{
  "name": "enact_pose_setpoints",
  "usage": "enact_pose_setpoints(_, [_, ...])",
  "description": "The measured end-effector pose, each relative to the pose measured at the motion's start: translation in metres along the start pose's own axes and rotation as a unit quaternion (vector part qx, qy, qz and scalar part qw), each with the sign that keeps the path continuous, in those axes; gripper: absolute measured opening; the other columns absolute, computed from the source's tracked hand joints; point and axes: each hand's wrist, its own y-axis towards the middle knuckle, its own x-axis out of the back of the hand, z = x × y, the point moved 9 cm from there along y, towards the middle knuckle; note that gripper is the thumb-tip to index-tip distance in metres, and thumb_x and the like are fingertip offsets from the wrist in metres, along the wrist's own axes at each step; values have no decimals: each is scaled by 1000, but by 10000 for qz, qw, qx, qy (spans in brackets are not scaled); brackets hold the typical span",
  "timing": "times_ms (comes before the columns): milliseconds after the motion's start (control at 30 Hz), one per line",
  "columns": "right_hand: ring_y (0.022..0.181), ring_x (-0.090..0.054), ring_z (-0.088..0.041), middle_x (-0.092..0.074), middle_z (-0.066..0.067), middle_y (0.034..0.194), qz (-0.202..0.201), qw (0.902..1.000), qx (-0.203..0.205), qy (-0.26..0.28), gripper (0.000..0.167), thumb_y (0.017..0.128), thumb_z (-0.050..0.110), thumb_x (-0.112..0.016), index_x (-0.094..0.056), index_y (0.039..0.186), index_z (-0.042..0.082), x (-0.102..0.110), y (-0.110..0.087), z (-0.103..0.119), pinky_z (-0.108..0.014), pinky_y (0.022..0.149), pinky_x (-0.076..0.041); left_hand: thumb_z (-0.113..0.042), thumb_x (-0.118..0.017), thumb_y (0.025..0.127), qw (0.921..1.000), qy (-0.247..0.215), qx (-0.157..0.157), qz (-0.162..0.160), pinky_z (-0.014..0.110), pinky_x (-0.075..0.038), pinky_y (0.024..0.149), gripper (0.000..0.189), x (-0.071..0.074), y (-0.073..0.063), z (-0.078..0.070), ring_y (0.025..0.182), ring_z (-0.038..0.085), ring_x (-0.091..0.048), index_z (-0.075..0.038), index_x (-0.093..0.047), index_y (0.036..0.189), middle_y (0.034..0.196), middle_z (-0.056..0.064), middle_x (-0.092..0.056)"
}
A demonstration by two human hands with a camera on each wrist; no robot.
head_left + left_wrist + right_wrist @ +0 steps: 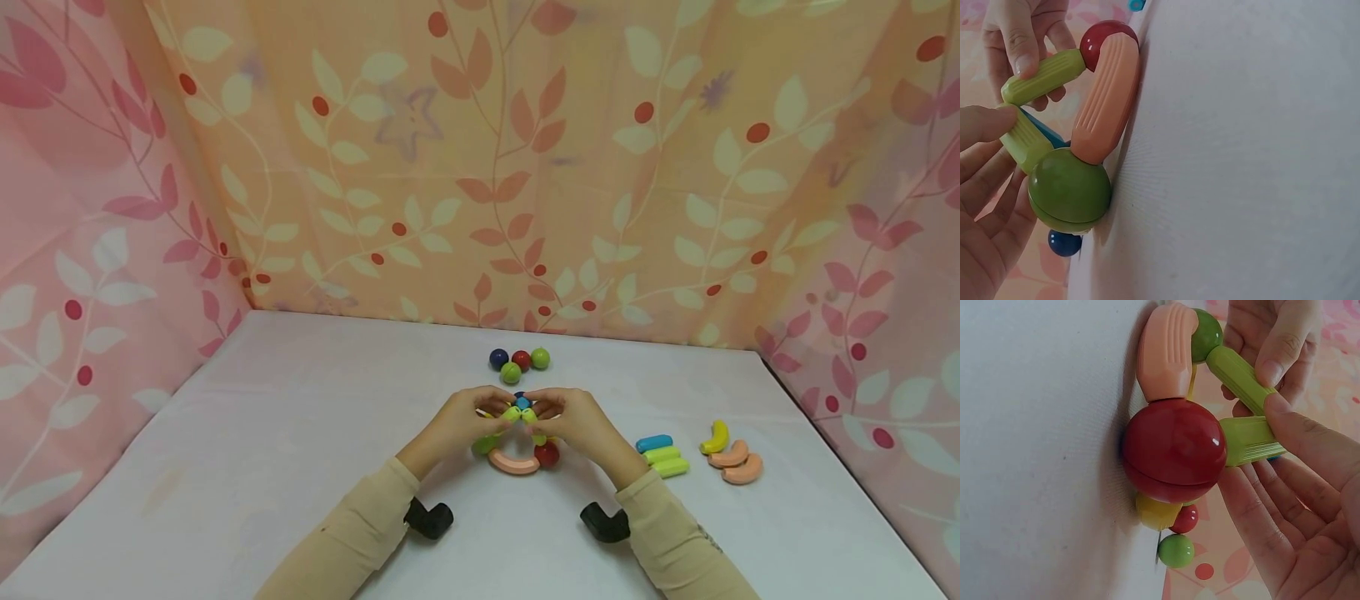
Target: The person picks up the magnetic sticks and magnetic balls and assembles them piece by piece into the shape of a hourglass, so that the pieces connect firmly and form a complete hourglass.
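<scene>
On the white table stands a joined toy frame of balls and rods. My left hand (467, 417) pinches a yellow-green rod (1025, 140) that slants up from the green ball (1069, 187). A second yellow-green rod (1250, 440), rising from the red ball (1175, 450), is pinched by my right hand (573, 417). The upper ends of the two rods lean together between the hands. Along the near side, a curved orange piece (513, 463) links the green and red balls. A blue piece (522, 403) and a yellow piece (1159, 511) show behind, partly hidden.
Beyond the frame sit several loose balls, among them a dark blue ball (498, 359). To the right lie a blue rod (654, 443), two yellow-green rods (670, 467), a yellow curved piece (716, 437) and two orange curved pieces (742, 469). Floral curtains (495, 167) surround the table.
</scene>
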Motion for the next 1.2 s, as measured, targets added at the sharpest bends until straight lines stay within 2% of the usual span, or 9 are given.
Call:
enact_pose_setpoints(267, [93,-66,-16,-73,-4,99,40,10000,-84,4,46,81,16,-82,-69,124,7,1,-1,-1,-27,74,-59,-21,-75,89,9999,-25,34,122,40,-53,99,36,3,0,2,110,20,-63,-15,-67,123,116,2,-70])
enact_pose_setpoints(400, [103,-65,-21,-73,-7,108,121,9998,-168,-27,52,79,24,-84,-68,126,9,7,-3,-4,-35,83,-59,-25,-79,86,9990,121,404,173,45,-51,103,51,11,0,11,122,25,-58,-14,-61,132,130,6,-64])
enact_pose_setpoints(467, [111,-64,-26,-70,-10,118,162,9993,-343,-12,58,78,27,-85,-66,129,9,11,-6,-10,-41,89,-58,-25,-81,83,9974,197,656,219,48,-50,104,60,15,-1,18,125,28,-56,-13,-58,136,135,8,-61])
enact_pose_setpoints(600, [121,-60,-30,-64,-14,132,452,9940,-984,128,69,76,29,-87,-60,136,10,11,-13,-32,-49,97,-54,-26,-83,81,9931,134,1040,518,51,-46,108,67,17,-2,31,126,29,-57,-12,-54,140,138,10,-59])
enact_pose_setpoints(700, [121,-60,-29,-62,-15,135,769,9891,-1228,253,73,76,28,-86,-56,140,9,3,-16,-44,-47,98,-55,-26,-82,81,9911,27,1104,738,51,-44,110,65,17,-4,37,125,26,-58,-12,-56,139,136,9,-60])
enact_pose_setpoints(767, [120,-60,-28,-62,-15,135,894,9883,-1196,317,73,77,26,-86,-55,140,7,-2,-15,-48,-44,97,-56,-25,-81,82,9908,-41,1069,831,49,-45,109,61,18,-2,40,123,24,-59,-12,-57,137,134,8,-62])
enact_pose_setpoints(900, [119,-59,-26,-61,-14,136,981,9875,-1135,480,71,77,22,-86,-56,139,6,-7,-13,-51,-41,97,-56,-14,-74,88,9936,-595,862,412,42,-52,102,53,31,12,37,118,24,-62,-6,-56,137,133,12,-62])
enact_pose_setpoints(1033, [119,-58,-25,-60,-14,136,1000,9868,-1158,531,71,78,21,-86,-55,140,5,-5,-14,-53,-40,97,-56,-10,-71,90,9931,-982,638,-81,38,-54,99,48,36,40,34,121,25,-62,-7,-57,136,136,12,-61])
enact_pose_setpoints(1200, [117,-59,-25,-61,-15,136,1063,9858,-1137,626,71,78,19,-85,-55,140,4,-6,-16,-53,-39,96,-56,-13,-74,89,9943,-781,721,-34,34,-56,96,48,29,66,36,121,23,-59,-11,-60,134,135,8,-61])
